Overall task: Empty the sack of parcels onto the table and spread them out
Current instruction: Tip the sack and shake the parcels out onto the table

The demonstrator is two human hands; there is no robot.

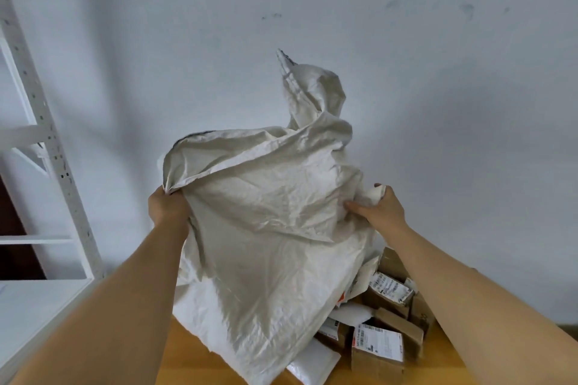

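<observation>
Sack (269, 228): woven off-white plastic fabric, creased and faintly glossy, held up above the table (181, 353) in front of a pale wall (406, 72); one corner stands up in a crumpled peak, the lower end hangs slack down to the tabletop and over the pile beneath it. Left hand (165, 206): fingers curled tight round a bunched fold at the sack's left edge. Right hand (380, 209): thumb and fingers closed on a gathered wad of fabric at the sack's right side. Table: smooth orange-brown wood. Parcels (381, 322): a loose heap toward the table's right side, touching and partly overlapping, partly covered by the hanging sack; mostly small brown cardboard boxes, rectangular, some tilted. One cardboard box (377, 350) at the near side of the heap carries a white printed shipping label with barcodes. White padded mailer (312, 364): soft, flat, lying partly under the sack's lower edge. Shelving unit (47, 150): white painted metal, perforated upright and flat shelves, beyond the table's left edge.
</observation>
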